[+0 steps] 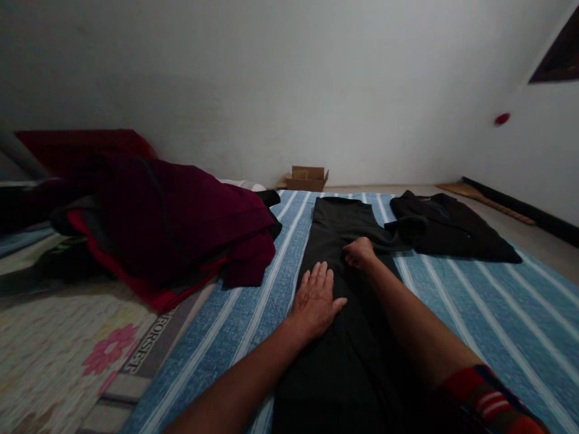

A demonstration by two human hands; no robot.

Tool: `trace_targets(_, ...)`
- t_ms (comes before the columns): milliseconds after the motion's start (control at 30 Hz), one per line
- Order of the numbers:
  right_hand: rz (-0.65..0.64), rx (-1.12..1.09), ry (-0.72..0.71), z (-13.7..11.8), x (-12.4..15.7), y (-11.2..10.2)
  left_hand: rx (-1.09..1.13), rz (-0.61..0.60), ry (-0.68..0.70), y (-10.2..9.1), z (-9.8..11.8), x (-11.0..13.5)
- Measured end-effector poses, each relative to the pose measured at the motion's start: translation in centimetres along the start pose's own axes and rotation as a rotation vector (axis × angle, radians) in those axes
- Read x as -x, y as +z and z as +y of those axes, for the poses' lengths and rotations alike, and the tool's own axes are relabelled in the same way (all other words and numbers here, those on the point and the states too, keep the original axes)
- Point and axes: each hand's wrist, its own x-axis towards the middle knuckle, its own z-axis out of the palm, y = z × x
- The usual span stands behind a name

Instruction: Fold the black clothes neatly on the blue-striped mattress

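A dark grey-green garment (341, 374) lies lengthwise in front of me, narrow and mostly flat, on a blue sheet with white stripes (253, 301). Flat on its left side rests my left hand (316, 295), fingers stretched out and thumb apart. My right hand (359, 252) is a little farther off, its fingers curled closed on the cloth. Just beyond that hand, a bunched tube-like part of dark cloth (409, 232) sticks out to the right. The fingertips of my right hand are partly hidden.
A folded black garment (456, 232) lies at the far right of the sheet. On the left is a heap with a maroon garment (190, 223) on top, beside a flowered mat (67, 337). A small open cardboard box (307, 179) stands by the back wall (289, 90).
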Motion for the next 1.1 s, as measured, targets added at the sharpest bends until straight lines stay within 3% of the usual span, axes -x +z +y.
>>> trace_targets(200, 0.140, 0.085, -0.141, -0.7, 0.1, -0.8, 0.008, -0.015, -0.002, 2.2, -1.0, -1.0)
trace_targets(333, 0.255, 0.170, -0.203, -0.8, 0.3, -1.0, -0.002, -0.046, -0.016, 1.8, -0.8, -0.9)
trace_targets(533, 0.317, 0.292, -0.223, -0.4, 1.4, -1.2, 0.006, -0.125, -0.033, 0.9, -0.5, -1.2)
trace_targets(800, 0.478, 0.489, -0.356, -2.7, 3.3, -2.6, 0.012, 0.015, -0.014, 0.4, -1.1, -4.1)
trace_targets(967, 0.497, 0.570, -0.425, -4.4, 1.8, -2.8, 0.053, -0.141, -0.084, 1.3, -2.2, -6.4)
trace_targets(1100, 0.467, 0.626, -0.562, -4.6, 1.4, -1.2, 0.099, -0.190, -0.119, 1.8, -2.6, -6.5)
